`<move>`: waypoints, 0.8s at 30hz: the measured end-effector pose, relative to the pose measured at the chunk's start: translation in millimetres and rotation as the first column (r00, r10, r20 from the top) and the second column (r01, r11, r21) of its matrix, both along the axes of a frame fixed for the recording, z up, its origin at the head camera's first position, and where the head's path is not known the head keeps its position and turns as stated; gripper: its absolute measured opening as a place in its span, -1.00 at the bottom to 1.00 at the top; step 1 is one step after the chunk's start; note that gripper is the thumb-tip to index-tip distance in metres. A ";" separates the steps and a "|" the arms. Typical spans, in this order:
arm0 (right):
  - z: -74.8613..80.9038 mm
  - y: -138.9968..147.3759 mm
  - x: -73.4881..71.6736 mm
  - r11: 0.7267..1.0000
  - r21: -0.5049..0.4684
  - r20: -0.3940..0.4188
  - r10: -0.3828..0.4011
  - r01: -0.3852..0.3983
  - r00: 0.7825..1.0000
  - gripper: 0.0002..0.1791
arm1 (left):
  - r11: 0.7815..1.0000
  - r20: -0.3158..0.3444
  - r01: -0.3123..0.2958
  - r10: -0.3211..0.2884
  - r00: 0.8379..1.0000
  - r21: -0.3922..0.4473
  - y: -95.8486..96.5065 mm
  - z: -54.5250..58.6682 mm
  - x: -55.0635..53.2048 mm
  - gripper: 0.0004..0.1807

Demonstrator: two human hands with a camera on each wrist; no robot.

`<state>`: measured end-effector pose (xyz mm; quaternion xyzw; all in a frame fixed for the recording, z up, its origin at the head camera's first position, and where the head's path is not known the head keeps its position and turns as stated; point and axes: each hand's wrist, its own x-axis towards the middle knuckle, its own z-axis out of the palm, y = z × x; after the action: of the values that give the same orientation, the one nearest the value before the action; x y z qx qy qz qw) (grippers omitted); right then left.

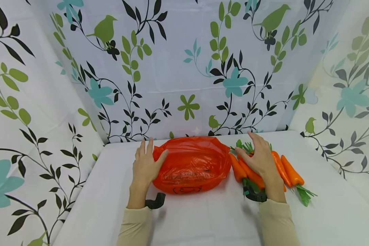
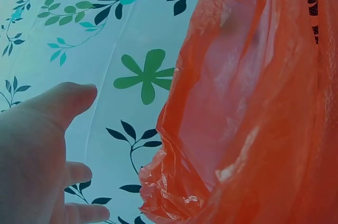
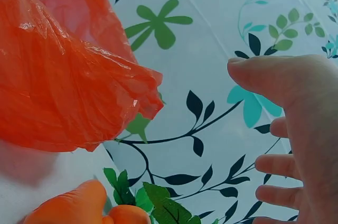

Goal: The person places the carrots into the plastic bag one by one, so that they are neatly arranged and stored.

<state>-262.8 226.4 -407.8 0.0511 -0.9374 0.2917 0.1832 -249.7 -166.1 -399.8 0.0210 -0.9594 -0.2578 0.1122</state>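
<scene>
A red-orange plastic bag (image 1: pixel 192 167) with dark printing lies on the white table between my hands. Its crinkled film also fills much of the left wrist view, where the bag (image 2: pixel 253 108) looks partly see-through. At the bag's left edge is my left hand (image 1: pixel 145 167), fingers extended and thumb spread, holding nothing. My right hand (image 1: pixel 259 157) hovers over the carrots right of the bag, its fingers apart and holding nothing. Several orange carrots (image 1: pixel 291 171) with green leafy tops lie there, some partly hidden by this hand. In the right wrist view, a gap separates the hand (image 3: pixel 306 129) from the bag (image 3: pixel 68 76).
White cloth (image 1: pixel 190 222) covers the table. Behind it hangs a curtain (image 1: pixel 178 68) printed with leaves, birds and flowers, and similar cloth encloses both sides. A black band (image 1: pixel 255 194) circles the right wrist, and a black mount (image 1: pixel 155 201) sits at the left wrist.
</scene>
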 end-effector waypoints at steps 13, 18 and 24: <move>0.6 7.0 0.4 1.000 0.003 0.036 -0.013 0.013 0.999 -0.10 | 1.000 0.058 -0.021 0.021 0.998 0.002 -0.3 -0.6 -1.4 0.00; -0.6 11.8 0.2 1.000 -0.015 0.045 -0.013 0.014 0.999 -0.12 | 1.000 0.069 -0.026 0.026 0.997 0.007 -0.4 -3.0 -2.6 0.00; 0.1 17.3 1.9 0.999 -0.029 0.079 -0.017 0.019 0.997 -0.09 | 1.000 0.090 -0.026 0.025 0.996 0.010 -1.2 -5.9 -3.8 -0.01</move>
<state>-260.9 243.7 -407.7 0.0285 -0.9399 0.3058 0.1495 -253.5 -167.3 -405.7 0.0456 -0.9618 -0.2603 0.0719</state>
